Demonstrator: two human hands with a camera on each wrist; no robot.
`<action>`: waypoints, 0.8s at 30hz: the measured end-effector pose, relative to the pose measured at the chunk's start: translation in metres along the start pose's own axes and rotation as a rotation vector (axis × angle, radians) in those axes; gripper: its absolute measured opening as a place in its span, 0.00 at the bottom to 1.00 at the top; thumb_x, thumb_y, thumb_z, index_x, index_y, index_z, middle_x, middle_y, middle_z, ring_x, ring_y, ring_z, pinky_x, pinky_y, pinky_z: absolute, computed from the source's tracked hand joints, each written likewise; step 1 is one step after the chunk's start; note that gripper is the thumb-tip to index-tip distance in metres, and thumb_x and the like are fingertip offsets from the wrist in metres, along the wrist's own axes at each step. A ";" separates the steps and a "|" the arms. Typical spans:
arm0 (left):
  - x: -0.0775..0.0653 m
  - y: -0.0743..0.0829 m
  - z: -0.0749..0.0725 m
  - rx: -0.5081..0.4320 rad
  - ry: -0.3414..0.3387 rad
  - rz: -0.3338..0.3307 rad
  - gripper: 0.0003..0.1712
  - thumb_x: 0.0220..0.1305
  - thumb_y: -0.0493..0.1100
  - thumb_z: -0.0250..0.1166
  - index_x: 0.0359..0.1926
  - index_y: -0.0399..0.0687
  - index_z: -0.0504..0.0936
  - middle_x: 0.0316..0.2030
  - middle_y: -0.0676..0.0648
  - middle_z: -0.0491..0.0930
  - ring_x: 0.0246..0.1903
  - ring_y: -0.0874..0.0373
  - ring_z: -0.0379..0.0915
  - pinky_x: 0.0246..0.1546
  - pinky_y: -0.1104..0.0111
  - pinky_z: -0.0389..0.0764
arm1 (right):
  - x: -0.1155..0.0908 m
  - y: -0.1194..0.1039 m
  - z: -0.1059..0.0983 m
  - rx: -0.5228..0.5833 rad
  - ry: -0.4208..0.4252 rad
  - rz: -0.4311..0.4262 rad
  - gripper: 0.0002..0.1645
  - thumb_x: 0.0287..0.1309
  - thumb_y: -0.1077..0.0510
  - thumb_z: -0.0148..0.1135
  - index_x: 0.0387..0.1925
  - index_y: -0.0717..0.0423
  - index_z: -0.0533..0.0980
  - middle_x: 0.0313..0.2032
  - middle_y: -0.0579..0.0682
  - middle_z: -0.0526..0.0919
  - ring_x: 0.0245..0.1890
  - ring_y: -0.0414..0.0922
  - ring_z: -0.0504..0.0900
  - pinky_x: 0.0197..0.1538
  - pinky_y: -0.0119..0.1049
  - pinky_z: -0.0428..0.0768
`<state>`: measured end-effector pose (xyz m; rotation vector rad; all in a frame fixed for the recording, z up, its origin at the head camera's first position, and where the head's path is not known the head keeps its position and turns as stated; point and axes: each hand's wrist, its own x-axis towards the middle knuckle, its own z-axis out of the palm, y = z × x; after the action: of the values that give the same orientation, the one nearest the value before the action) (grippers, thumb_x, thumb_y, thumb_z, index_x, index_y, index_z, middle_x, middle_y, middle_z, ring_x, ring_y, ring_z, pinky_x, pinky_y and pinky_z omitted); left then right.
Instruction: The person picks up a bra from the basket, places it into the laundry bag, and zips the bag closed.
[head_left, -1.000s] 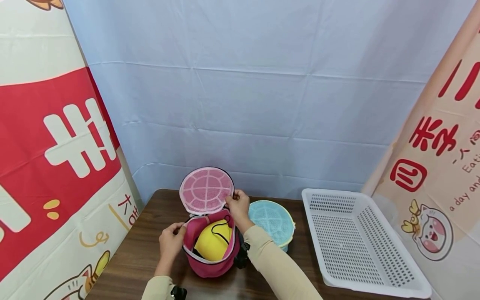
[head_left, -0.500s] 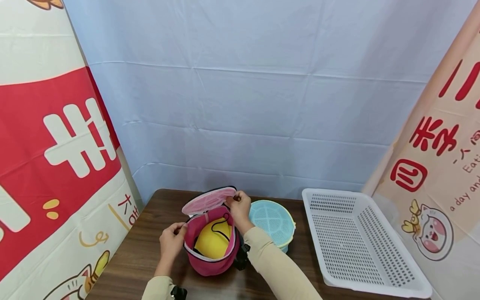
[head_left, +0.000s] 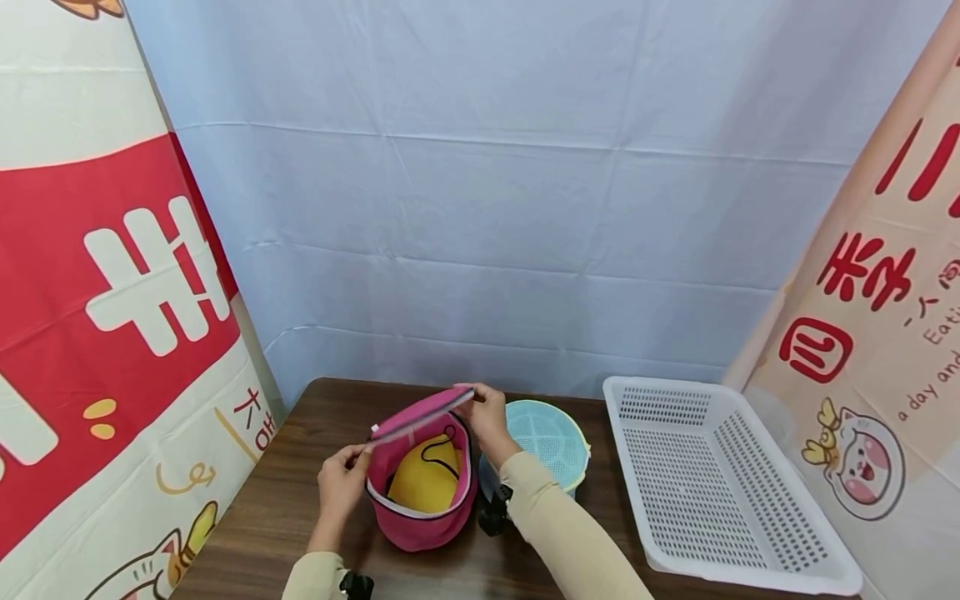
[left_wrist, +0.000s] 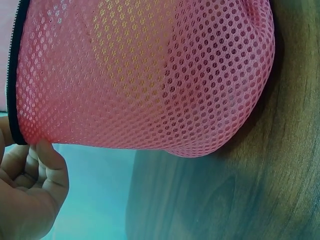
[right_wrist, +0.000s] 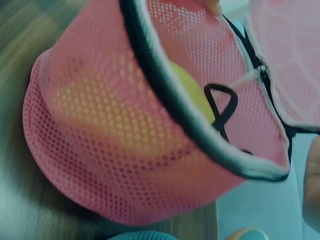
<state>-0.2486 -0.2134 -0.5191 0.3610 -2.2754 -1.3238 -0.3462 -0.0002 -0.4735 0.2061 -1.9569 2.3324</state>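
Observation:
A round pink mesh laundry bag (head_left: 418,536) stands unzipped on the table, its lid (head_left: 420,411) tilted half down over the opening. Inside lies a yellow item (head_left: 426,479) with a thin black cord looped on top; its kind does not show. My left hand (head_left: 342,483) pinches the rim at the bag's left side, and in the left wrist view thumb and finger meet at the zipper edge (left_wrist: 14,90). With the fingers of my right hand (head_left: 487,421) I hold the lid's right edge. Only part of that hand (right_wrist: 312,182) shows in the right wrist view.
Just right of the bag stands a round light-blue mesh bag (head_left: 551,442) with a yellow rim, partly behind my right forearm. Farther right is a large white perforated plastic basket (head_left: 633,475). A pale blue cloth (head_left: 480,208) hangs behind the brown table (head_left: 258,508).
The lid has swung from upright down toward me over the opening, led by my right hand. My left hand has stayed at the rim.

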 end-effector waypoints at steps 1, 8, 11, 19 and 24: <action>0.000 0.000 -0.001 0.001 -0.001 0.001 0.08 0.59 0.40 0.63 0.34 0.40 0.85 0.21 0.50 0.76 0.23 0.60 0.67 0.23 0.70 0.68 | 0.000 0.001 -0.002 -0.026 -0.010 0.008 0.08 0.55 0.67 0.62 0.37 0.67 0.81 0.35 0.56 0.81 0.26 0.43 0.80 0.30 0.33 0.78; -0.001 0.000 -0.003 -0.005 0.001 -0.004 0.09 0.60 0.41 0.62 0.33 0.40 0.85 0.21 0.51 0.76 0.24 0.59 0.67 0.24 0.70 0.68 | 0.000 0.002 -0.005 -0.128 -0.053 0.007 0.09 0.56 0.64 0.61 0.38 0.61 0.83 0.37 0.53 0.83 0.34 0.41 0.78 0.31 0.33 0.78; -0.001 0.001 -0.004 -0.012 0.002 -0.013 0.09 0.60 0.42 0.62 0.33 0.41 0.85 0.22 0.51 0.76 0.24 0.59 0.67 0.24 0.69 0.68 | 0.000 0.002 -0.006 -0.117 -0.079 -0.015 0.10 0.56 0.67 0.59 0.39 0.63 0.82 0.34 0.55 0.83 0.27 0.41 0.78 0.28 0.33 0.77; 0.000 -0.003 -0.004 -0.022 0.009 -0.050 0.08 0.60 0.41 0.62 0.32 0.42 0.85 0.22 0.50 0.76 0.24 0.58 0.68 0.24 0.69 0.68 | 0.000 0.001 -0.016 0.001 -0.284 0.031 0.16 0.57 0.64 0.61 0.48 0.62 0.78 0.52 0.60 0.75 0.39 0.43 0.79 0.36 0.35 0.79; 0.001 -0.004 -0.003 -0.041 0.009 -0.057 0.08 0.59 0.41 0.62 0.32 0.42 0.85 0.20 0.50 0.76 0.22 0.59 0.69 0.22 0.70 0.70 | 0.002 -0.001 -0.024 0.048 -0.405 0.091 0.17 0.58 0.62 0.62 0.49 0.64 0.77 0.51 0.61 0.75 0.39 0.47 0.81 0.40 0.39 0.79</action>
<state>-0.2477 -0.2186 -0.5212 0.4202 -2.2424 -1.3919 -0.3491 0.0240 -0.4763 0.6534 -2.1147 2.5592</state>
